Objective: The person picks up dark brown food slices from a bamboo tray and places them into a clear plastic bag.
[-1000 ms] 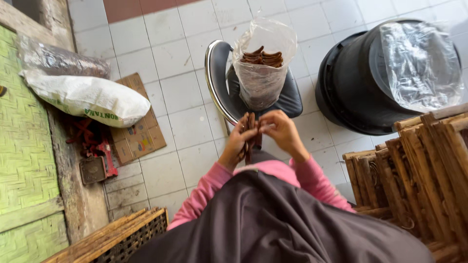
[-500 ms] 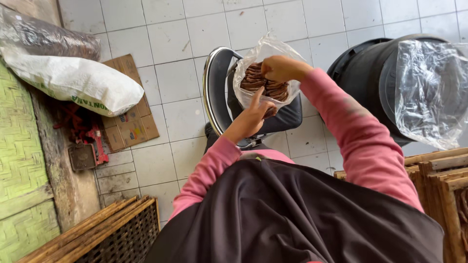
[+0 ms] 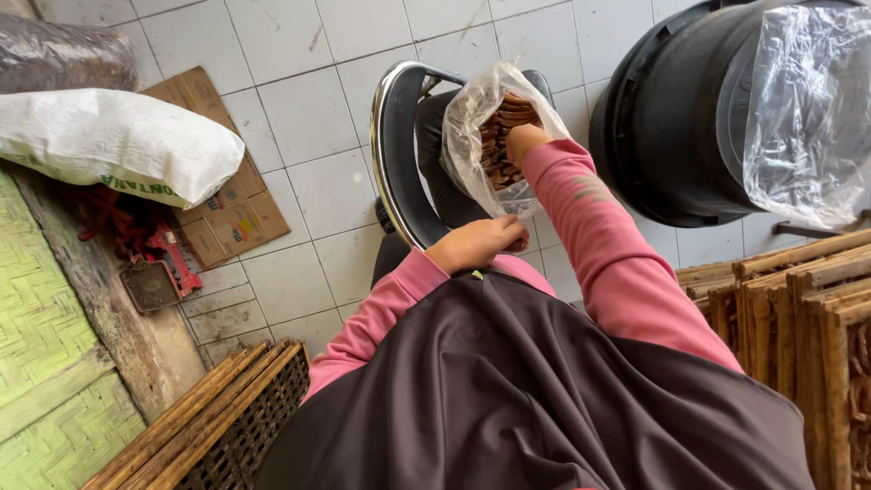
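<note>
A clear plastic bag full of brown strips stands on a dark stool with a metal rim. My right hand reaches into the bag's mouth among the strips; its fingers are hidden inside. My left hand rests at the bag's lower edge by the stool's front, fingers curled against the plastic. Both arms wear pink sleeves, and a dark cloth covers my lap.
A large black bin lined with clear plastic stands to the right. Wooden racks are at the lower right, bamboo trays at the lower left. A white sack, flattened cardboard and a woven green mat lie on the left.
My right hand went from my lap up into the bag. My left hand moved up to the bag's lower edge. The view has closed in on the stool.
</note>
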